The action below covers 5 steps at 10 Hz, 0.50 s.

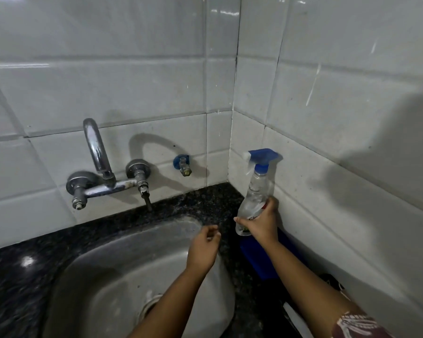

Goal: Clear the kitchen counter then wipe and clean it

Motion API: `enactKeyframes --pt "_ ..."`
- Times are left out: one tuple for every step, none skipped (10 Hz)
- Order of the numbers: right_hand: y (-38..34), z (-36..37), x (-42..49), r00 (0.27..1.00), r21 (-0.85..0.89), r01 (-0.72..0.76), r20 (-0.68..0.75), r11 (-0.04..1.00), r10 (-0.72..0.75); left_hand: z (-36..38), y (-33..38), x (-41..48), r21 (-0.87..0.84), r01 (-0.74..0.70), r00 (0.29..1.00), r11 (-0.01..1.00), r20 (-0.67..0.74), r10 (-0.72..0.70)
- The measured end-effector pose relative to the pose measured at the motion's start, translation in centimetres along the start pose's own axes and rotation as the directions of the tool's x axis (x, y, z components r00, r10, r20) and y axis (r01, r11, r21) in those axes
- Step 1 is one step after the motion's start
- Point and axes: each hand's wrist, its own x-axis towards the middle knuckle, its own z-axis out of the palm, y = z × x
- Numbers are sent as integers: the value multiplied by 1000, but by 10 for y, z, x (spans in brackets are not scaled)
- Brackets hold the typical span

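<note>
A clear plastic spray bottle (255, 191) is gripped around its lower body by the right hand (260, 225) in the corner of the dark speckled bench (205, 201), beside the steel sink (122, 264) and close to the tiled wall (327, 167). The fingers (241, 220) are wrapped over its label, of which only red and white scraps are seen. The bottle is judged light, little liquid being visible inside. Its thin walls are likely to give under a squeeze, and wet plastic may slip. A firmer hold is offered by the narrow neck under the blue trigger head (263, 157). Whether the base rests on the bench cannot be told. A flat blue object (261, 259) lies just beneath the forearm. The left hand (203, 247) is held over the sink's rim, loosely curled, with nothing grasped.
</note>
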Motion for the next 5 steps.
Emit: enactKeyframes --pt "-1 -1 -4 1000 -31 -11 22 999 12 1 -2 0 -16 8 1000 1000 -7 -8" --pt "1 -2 -5 997 -8 -54 50 998 55 1 -4 1 -28 9 1000 1000 -6 -10" --pt "-2 -4 -9 993 -27 -87 83 996 89 -4 -1 -6 -50 -6 1000 999 -21 5" --pt "-6 -8 -11 986 -19 -118 119 993 120 -11 2 -13 -117 -1 1000 993 -29 -2" --pt "-18 -16 -18 987 64 -125 107 990 118 -26 11 -28 -191 -30 996 981 -86 13"
